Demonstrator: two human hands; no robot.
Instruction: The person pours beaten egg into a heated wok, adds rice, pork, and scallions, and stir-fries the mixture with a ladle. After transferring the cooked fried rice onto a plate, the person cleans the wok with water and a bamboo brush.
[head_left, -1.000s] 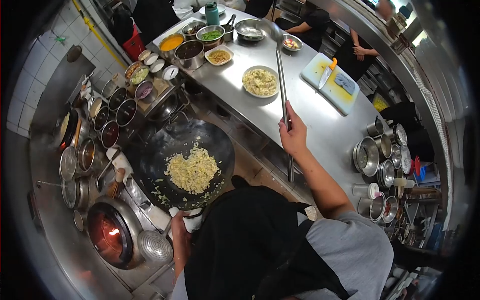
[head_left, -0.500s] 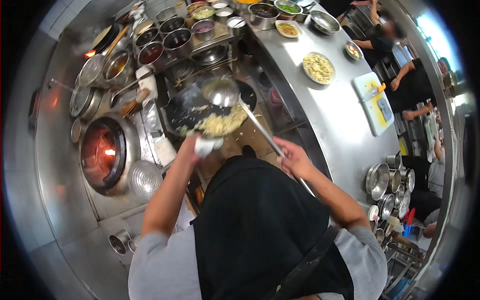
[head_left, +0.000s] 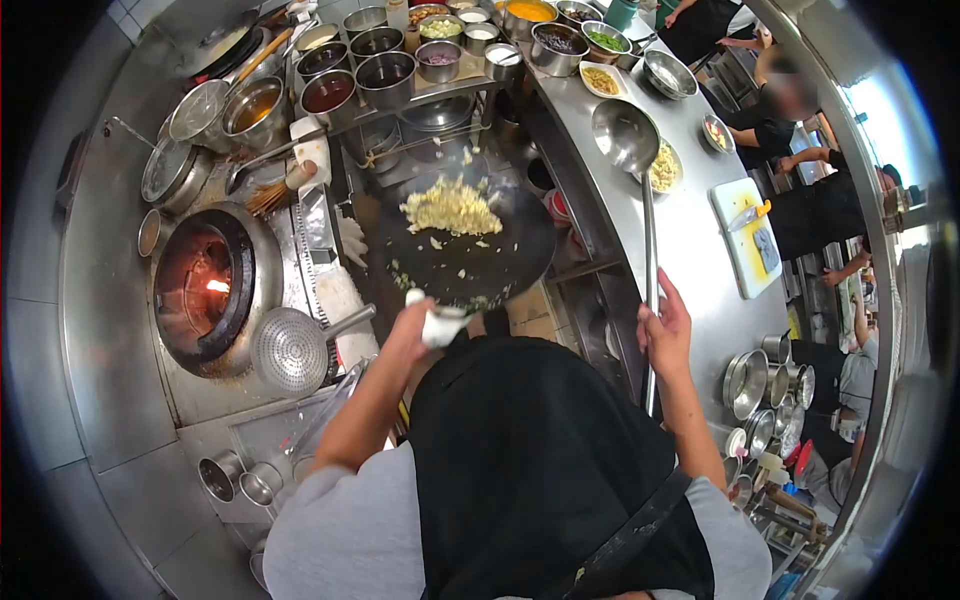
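A white cloth [head_left: 443, 326] is wrapped in my left hand [head_left: 412, 330], which is closed on the near edge of a black wok [head_left: 470, 270]. Yellow-white food [head_left: 450, 207] lies toward the wok's far side, with small bits in the air above it. My right hand [head_left: 665, 335] is closed around the long handle of a steel ladle [head_left: 626, 137]. The ladle's bowl is raised over the steel counter, partly covering a plate of similar food [head_left: 664, 168].
A lit burner [head_left: 207, 292] glows at left, beside a perforated skimmer [head_left: 290, 349]. Sauce pots [head_left: 328, 92] line the back. On the counter lies a cutting board [head_left: 742, 225] with a knife [head_left: 749, 214]. Stacked bowls [head_left: 746, 384] stand at right; people [head_left: 790, 130] are beyond.
The view has turned. The wok has moved away from the burner side, and its food has shifted to the far side. The ladle has swung from over the wok to over the counter.
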